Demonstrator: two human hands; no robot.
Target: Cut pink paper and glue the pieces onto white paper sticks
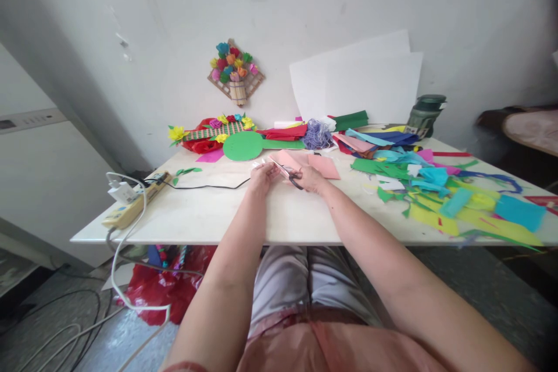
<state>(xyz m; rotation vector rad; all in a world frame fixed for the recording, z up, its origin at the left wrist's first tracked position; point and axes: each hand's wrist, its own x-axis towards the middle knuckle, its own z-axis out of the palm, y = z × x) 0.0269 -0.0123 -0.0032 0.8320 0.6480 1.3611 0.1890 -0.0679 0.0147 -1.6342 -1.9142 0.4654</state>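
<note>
In the head view, my left hand (263,177) is closed on a small piece of pink paper near the middle of the white table (209,215). My right hand (311,178) grips black-handled scissors (296,181), whose blades point left toward my left fingers and lie against the pink piece. Just behind my hands lie more sheets of pink paper (326,167). Beyond them rests a green guitar-shaped cutout (243,146) with a long neck. My fingers partly hide the held piece and the scissor blades.
Colourful paper scraps (429,209) spread over the right side. A power strip (131,207) with cables sits at the left edge, and a black cord runs toward my left hand. Purple yarn (318,135), a paper-flower craft (215,131) and a dark green bottle (425,116) stand along the back.
</note>
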